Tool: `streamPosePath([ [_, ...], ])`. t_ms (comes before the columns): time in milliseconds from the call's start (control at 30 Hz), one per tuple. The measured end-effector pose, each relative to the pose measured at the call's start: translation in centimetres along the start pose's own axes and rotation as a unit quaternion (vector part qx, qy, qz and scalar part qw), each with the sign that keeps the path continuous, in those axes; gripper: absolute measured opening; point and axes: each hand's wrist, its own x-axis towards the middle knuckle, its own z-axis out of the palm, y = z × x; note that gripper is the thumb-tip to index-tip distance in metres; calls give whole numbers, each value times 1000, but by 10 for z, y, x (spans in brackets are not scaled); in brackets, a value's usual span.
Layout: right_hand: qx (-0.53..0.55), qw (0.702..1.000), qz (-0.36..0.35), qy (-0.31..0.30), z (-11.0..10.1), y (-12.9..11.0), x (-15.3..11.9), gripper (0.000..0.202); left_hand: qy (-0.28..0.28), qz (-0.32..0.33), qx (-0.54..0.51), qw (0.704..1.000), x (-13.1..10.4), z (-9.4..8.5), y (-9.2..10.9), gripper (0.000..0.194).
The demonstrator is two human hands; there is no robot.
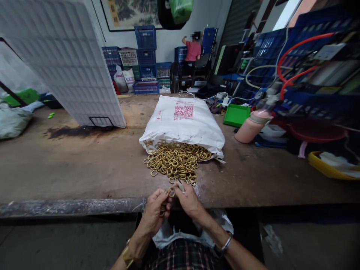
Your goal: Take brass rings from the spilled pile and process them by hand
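My left hand [155, 210] is closed around several gold-coloured rings [162, 208]. One ring [171, 192] stands up between its fingertips and those of my right hand [189, 201]. That right hand is closed on a small slim tool [180, 185] with a dark tip, its kind too small to make out. Just beyond both hands, a heap of the same rings [177, 161] spills from the mouth of a white woven sack [185, 122] lying on the table [92, 172].
A white ribbed panel [75, 63] stands on the left of the table. To the right are a green tray [236, 115], a pink bottle [251, 127] and a yellow basin [329, 168]. A pale bag or cloth lies over my lap. Farther back, a person in a pink top [193, 50] is beside stacked crates.
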Motion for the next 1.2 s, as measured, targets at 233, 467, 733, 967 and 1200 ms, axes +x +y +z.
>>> streamPosePath([
  [233,-78,993,-81,-24,-10,-6,-4,23,28,8,-14,999,1,3,1,30],
  [467,-17,997,-19,-68,-14,-9,0,21,43,12,15,999,-1,5,2,36],
  [733,45,996,55,-63,-8,-6,-2,22,31,24,-10,999,-1,8,0,31],
  [967,25,999,-15,-19,4,0,-11,22,30,18,-72,997,0,13,-6,32],
  [1200,-145,982,-113,-35,-6,0,-6,17,55,22,-39,997,0,11,-6,35],
])
